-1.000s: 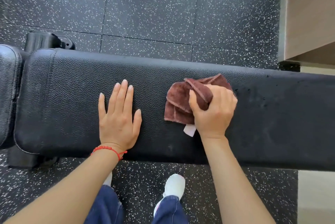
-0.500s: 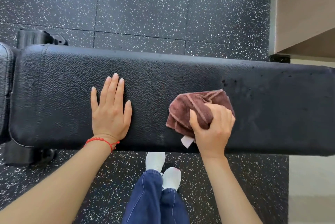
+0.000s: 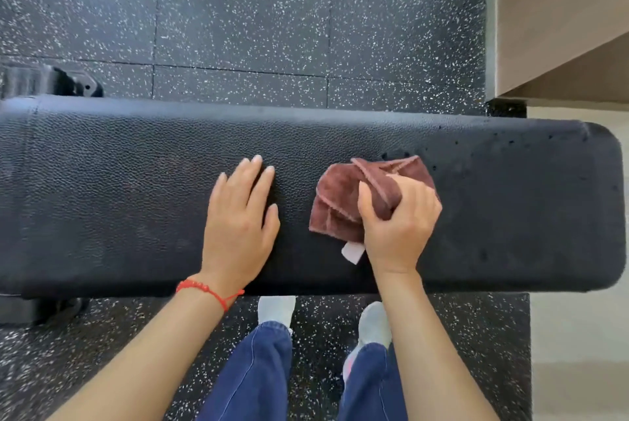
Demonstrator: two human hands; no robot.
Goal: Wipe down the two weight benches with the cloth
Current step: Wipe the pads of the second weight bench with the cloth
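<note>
A long black padded weight bench [image 3: 119,189] runs across the view from left to right, and its rounded right end is visible. My right hand [image 3: 400,223] grips a bunched maroon cloth [image 3: 335,202] and holds it down on the pad, right of the middle. A white tag pokes out from under that hand. My left hand [image 3: 240,219] lies flat on the pad, fingers straight, a short gap left of the cloth. Small dark specks dot the pad to the right of the cloth. Only one bench is in view.
Black speckled rubber floor tiles [image 3: 272,12] lie beyond and below the bench. A black frame foot [image 3: 51,80] sticks out behind the bench at far left. A beige wall or cabinet [image 3: 561,12] stands at the upper right. My legs and white shoes are below the bench.
The view has shifted right along the bench, and its right end now shows. My right hand has pushed the cloth from the near edge toward the far side. My left hand has slid right along the pad.
</note>
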